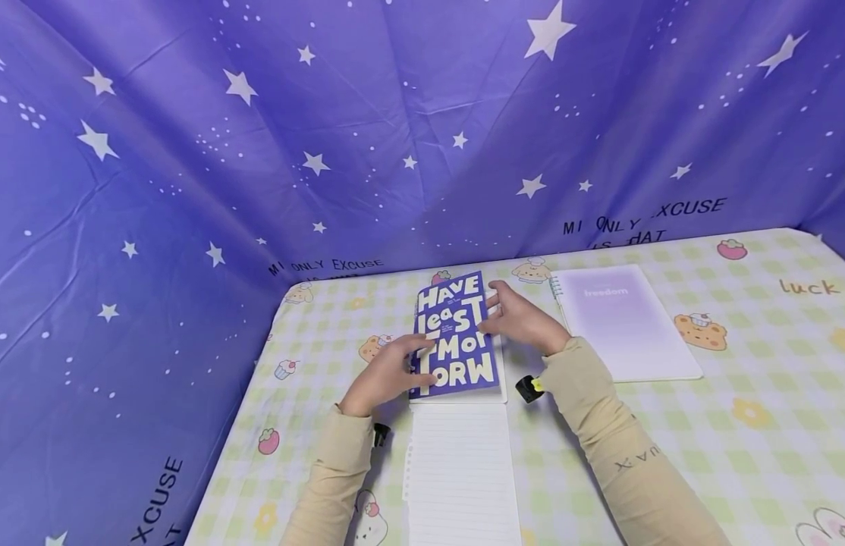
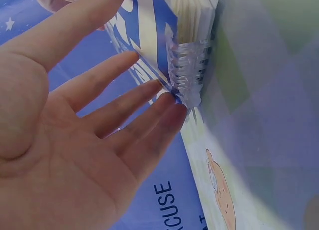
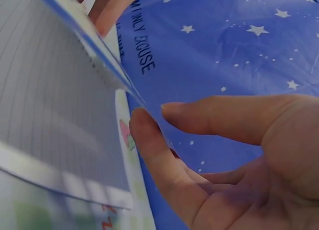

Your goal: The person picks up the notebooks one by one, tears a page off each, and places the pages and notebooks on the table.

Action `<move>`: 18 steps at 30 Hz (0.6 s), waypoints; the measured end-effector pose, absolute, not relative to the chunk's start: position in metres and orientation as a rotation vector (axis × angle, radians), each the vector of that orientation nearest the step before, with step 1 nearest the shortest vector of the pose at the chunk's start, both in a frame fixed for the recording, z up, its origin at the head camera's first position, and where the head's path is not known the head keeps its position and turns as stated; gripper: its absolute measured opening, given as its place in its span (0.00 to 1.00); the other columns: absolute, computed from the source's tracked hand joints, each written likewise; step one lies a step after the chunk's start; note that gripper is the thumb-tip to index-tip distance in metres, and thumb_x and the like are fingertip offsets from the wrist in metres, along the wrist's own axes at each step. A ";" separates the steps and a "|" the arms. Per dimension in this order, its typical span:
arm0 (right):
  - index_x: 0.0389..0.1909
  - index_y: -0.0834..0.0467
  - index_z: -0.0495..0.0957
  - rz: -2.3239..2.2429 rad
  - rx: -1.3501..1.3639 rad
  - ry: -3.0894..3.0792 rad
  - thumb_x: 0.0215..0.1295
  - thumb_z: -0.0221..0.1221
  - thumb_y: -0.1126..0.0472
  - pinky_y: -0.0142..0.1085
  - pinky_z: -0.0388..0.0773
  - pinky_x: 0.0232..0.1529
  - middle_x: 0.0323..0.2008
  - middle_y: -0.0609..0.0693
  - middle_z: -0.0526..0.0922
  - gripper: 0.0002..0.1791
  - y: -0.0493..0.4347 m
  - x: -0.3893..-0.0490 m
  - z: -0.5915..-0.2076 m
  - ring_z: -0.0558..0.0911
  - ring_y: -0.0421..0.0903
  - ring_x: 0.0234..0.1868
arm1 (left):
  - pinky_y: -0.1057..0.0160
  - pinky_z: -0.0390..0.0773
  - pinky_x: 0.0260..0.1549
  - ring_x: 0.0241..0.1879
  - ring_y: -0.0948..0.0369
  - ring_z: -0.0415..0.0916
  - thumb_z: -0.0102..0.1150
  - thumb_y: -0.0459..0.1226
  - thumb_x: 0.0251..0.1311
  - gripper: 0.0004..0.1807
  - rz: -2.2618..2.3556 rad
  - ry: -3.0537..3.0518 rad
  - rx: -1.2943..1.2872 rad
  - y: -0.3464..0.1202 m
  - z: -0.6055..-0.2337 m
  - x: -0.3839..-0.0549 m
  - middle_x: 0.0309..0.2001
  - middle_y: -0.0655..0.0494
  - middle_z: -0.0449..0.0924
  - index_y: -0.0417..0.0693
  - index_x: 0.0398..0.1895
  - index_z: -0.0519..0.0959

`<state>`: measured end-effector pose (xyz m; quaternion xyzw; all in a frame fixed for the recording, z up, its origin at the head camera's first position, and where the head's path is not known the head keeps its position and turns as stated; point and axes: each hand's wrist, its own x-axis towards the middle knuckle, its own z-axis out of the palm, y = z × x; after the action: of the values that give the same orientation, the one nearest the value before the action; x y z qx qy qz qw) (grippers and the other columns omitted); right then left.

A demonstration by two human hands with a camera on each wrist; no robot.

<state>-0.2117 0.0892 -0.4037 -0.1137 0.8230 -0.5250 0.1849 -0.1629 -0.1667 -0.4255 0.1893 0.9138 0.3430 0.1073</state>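
A spiral notebook (image 1: pixel 457 334) with a blue cover and large white letters lies mid-table, its cover raised at a tilt over white pages. Along its bound left side is my left hand (image 1: pixel 388 371). In the left wrist view those fingers (image 2: pixel 114 110) reach out fairly straight, tips against the clear rings (image 2: pixel 189 70), thumb by the cover. At the opposite edge is my right hand (image 1: pixel 525 318). In the right wrist view its thumb and index finger (image 3: pixel 164 160) stand apart near the cover's edge, with a lined page (image 3: pixel 55 105) below. Whether the thumb touches the cover is unclear.
A lined sheet (image 1: pixel 463 470) with punched holes lies in front of the notebook. To the right rests a pale purple notebook (image 1: pixel 627 326) marked "freedom". The checked tablecloth (image 1: pixel 771 455) covers the table, and a blue star-patterned curtain (image 1: pixel 422 114) hangs behind.
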 end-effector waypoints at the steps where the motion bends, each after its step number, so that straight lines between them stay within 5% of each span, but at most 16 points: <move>1: 0.76 0.68 0.40 -1.481 -0.320 2.317 0.64 0.60 0.68 0.50 0.76 0.59 0.63 0.69 0.68 0.48 0.090 -0.212 -0.405 0.80 0.60 0.55 | 0.50 0.65 0.70 0.69 0.47 0.65 0.72 0.39 0.56 0.32 0.998 2.692 0.563 -0.166 -0.426 -0.163 0.69 0.45 0.69 0.42 0.64 0.75; 11: 0.73 0.72 0.46 -1.430 -0.311 2.348 0.62 0.61 0.70 0.44 0.83 0.48 0.55 0.69 0.73 0.44 0.090 -0.217 -0.417 0.85 0.53 0.42 | 0.50 0.63 0.71 0.72 0.46 0.61 0.73 0.40 0.56 0.34 0.879 2.694 0.618 -0.164 -0.426 -0.160 0.71 0.43 0.66 0.42 0.66 0.74; 18: 0.65 0.74 0.58 -1.267 -0.318 2.500 0.61 0.64 0.67 0.49 0.76 0.55 0.49 0.67 0.75 0.36 0.088 -0.219 -0.424 0.82 0.48 0.31 | 0.49 0.64 0.70 0.74 0.47 0.56 0.72 0.42 0.57 0.36 0.818 2.661 0.634 -0.163 -0.430 -0.160 0.74 0.46 0.61 0.45 0.69 0.71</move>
<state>-0.2190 0.0883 -0.4245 -0.1113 0.8748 -0.4435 0.1599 -0.1605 -0.1632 -0.4299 0.2197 0.9225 0.2835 0.1428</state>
